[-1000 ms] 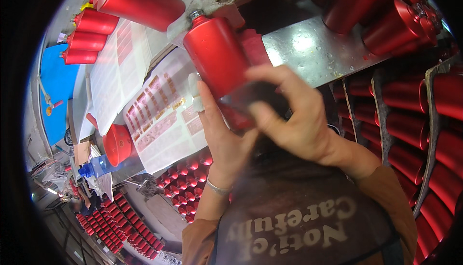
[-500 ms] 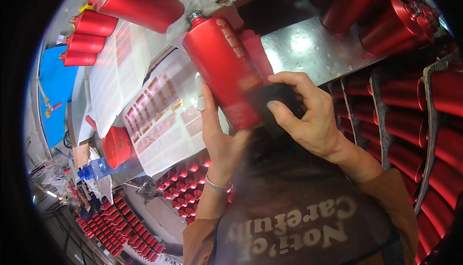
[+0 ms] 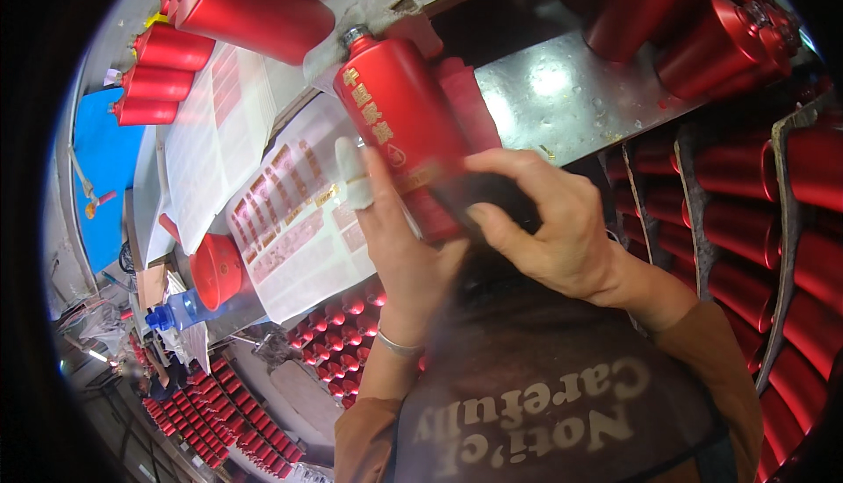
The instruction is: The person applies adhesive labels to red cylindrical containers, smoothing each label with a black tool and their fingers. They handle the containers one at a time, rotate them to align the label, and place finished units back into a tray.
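A glossy red bottle (image 3: pixel 408 101) with a silver neck and a column of gold markings lies tilted in front of me, its neck pointing away. Around its lower left side and base is my left hand (image 3: pixel 402 250), closed on it, with white wrapping (image 3: pixel 354 174) on a finger. My right hand (image 3: pixel 566 233) grips a dark, soft-looking object (image 3: pixel 492 198) between thumb and fingers, against the bottle's lower right side. Blur hides exactly what that dark object is. Beneath the bottle's neck end is a greyish cloth-like pad (image 3: pixel 386 13).
Printed sheets (image 3: pixel 303 219) of gold and pink decals lie left of the bottle. A red cut-open container (image 3: pixel 215 272) stands beyond them. Red bottles (image 3: pixel 716 53) crowd a metal worktop (image 3: pixel 562 97) at upper right. Racks of red bottles (image 3: pixel 738 224) fill the right side.
The bottle has been rolled, so its gold markings have shifted from its right side to its left. My right hand has moved slightly left with the dark object.
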{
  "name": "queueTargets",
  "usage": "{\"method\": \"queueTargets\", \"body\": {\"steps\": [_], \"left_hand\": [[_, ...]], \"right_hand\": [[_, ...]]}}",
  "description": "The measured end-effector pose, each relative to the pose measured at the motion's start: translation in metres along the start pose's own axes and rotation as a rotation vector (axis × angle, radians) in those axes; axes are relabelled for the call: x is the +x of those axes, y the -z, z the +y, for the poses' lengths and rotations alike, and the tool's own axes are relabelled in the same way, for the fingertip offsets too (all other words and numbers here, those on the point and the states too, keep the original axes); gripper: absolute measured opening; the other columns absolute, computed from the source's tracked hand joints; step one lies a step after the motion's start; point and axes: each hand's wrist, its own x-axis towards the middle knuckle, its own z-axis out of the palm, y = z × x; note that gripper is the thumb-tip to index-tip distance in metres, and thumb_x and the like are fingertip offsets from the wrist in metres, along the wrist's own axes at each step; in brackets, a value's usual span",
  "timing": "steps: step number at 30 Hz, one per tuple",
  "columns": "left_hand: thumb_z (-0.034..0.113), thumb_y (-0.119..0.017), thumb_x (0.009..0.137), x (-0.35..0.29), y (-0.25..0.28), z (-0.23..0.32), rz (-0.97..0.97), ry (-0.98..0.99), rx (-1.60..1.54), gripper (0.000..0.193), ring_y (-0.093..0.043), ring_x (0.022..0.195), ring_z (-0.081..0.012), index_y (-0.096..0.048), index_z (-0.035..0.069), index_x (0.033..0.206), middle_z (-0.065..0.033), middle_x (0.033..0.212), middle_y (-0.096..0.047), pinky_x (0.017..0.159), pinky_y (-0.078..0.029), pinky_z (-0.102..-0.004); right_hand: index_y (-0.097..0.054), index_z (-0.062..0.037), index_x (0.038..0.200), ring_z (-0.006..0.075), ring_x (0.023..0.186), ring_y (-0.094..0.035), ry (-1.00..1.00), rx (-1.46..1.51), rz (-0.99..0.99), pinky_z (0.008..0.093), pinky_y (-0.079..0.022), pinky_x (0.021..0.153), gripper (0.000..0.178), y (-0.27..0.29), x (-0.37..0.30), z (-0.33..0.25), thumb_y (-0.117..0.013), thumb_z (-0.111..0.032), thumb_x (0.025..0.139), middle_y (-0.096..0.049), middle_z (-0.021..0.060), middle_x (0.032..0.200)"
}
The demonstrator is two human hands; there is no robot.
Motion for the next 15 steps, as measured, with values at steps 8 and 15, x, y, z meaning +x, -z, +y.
{"method": "queueTargets", "body": {"steps": [8,15], "left_hand": [[0.015,-0.087,0.074,-0.005,-0.006,-0.012,-0.007,0.123,-0.27,0.106,-0.045,0.138,-0.0374,-0.024,-0.006,0.156,-0.0275,0.149,-0.043,0.112,-0.038,-0.0416],[0.017,-0.085,0.076,-0.013,-0.023,-0.04,-0.044,0.272,-0.606,0.109,-0.043,0.141,-0.0337,-0.016,-0.007,0.157,-0.0279,0.156,-0.035,0.114,-0.035,-0.0397]], "right_hand": [[-0.059,0.0007,0.121,0.007,0.083,-0.062,-0.405,0.191,-0.013,0.0227,-0.051,0.072,0.03,0.008,-0.002,0.03,-0.067,-0.01,0.094,-0.07,0.005,0.092],[-0.06,0.0001,0.12,0.0077,0.084,-0.063,-0.457,0.143,0.024,0.0236,-0.051,0.072,0.03,0.012,-0.009,0.048,-0.068,-0.01,0.093,-0.069,0.0053,0.093]]}}
